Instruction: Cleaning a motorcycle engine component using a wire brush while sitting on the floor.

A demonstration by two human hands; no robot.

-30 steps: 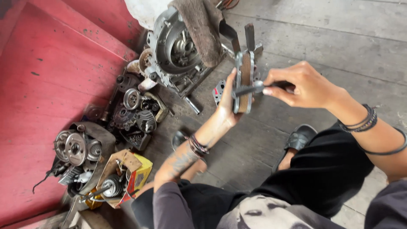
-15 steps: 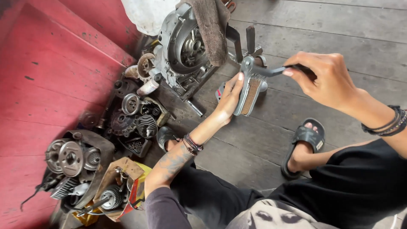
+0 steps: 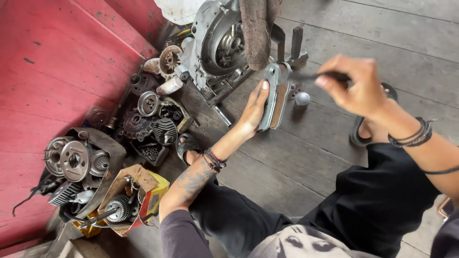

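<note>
Seated on a grey plank floor [image 3: 392, 43], the left hand [image 3: 253, 109] grips an upright flat grey metal engine cover [image 3: 273, 95], lifted nearer the grey engine casing [image 3: 215, 43] than before, while the blurred right hand [image 3: 356, 86] pinches a thin dark tool [image 3: 311, 75] against its top.

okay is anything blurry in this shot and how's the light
Head view: the right hand and the thin tool it grips are smeared by motion blur; the left hand on the metal cover is sharp. Soft, even daylight, faint shadows on the plank floor, no glare.
</note>
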